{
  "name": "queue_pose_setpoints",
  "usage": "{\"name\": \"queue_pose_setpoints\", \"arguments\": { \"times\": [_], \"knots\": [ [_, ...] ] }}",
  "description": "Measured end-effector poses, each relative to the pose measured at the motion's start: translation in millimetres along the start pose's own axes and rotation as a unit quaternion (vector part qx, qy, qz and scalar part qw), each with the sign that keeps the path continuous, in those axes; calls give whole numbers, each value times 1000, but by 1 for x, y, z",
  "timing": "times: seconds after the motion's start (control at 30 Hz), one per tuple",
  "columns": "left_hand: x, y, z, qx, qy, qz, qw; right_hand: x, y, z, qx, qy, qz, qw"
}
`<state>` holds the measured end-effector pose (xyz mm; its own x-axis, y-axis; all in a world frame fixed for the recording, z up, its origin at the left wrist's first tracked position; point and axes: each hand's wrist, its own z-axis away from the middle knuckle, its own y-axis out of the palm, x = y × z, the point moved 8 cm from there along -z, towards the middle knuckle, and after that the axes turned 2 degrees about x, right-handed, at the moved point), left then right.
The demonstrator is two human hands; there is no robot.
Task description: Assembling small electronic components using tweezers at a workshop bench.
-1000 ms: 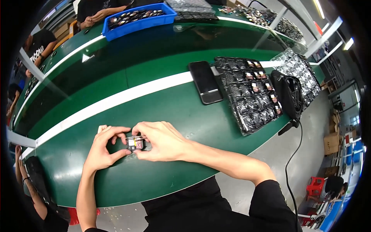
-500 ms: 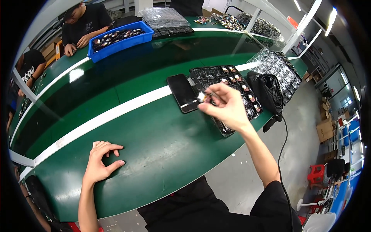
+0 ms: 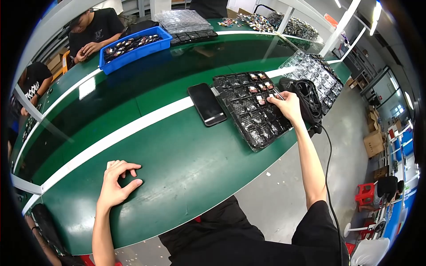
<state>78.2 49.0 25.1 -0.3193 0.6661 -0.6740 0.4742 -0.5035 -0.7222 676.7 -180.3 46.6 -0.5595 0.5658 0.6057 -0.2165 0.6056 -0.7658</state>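
So a second ago both hands were huddled together over one small part down at the near edge of the table (image 3: 186, 177). Now the right hand (image 3: 287, 106) has swung all the way out to the black tray (image 3: 253, 111) and its fingertips are down in one of the pockets on the tray's right side, pinched on what looks like that little part (image 3: 271, 95). I can't tell if it's actually let go yet. Looks to me like that piece is done and getting slotted in.

The left hand (image 3: 116, 185) hasn't gone anywhere. It's resting on the green surface far to the left of the tray, fingers loosely curled, holding nothing.

The tray itself is glossy black plastic with a grid of pockets. A handful near its far right corner hold small parts with light and reddish bits; the rest look empty. A dark phone (image 3: 207, 104) lies just left of the tray.
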Motion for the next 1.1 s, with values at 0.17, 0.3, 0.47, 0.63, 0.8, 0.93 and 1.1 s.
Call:
{"name": "queue_pose_setpoints", "arguments": {
  "times": [0.17,0.3,0.47,0.63,0.8,0.93,1.1],
  "knots": [
    [-1,0,-1,3,0,8,1000,17,-7,12,-16,-39,-90,995],
    [-4,0,0,7,8,7,1000,53,-7,27,-2,-81,-76,994],
    [-9,-1,-2,2,20,-8,1000,114,34,69,76,-153,-101,980],
    [-3,2,0,-1,23,-1,1000,168,62,107,84,-228,85,966],
    [-8,-3,3,-1,28,-6,1000,155,73,106,103,-203,99,969],
    [-7,-3,2,2,31,2,1000,154,75,109,120,-181,108,970],
    [-6,0,-1,5,24,1,1000,152,74,109,96,-199,105,969]
  ]
}}
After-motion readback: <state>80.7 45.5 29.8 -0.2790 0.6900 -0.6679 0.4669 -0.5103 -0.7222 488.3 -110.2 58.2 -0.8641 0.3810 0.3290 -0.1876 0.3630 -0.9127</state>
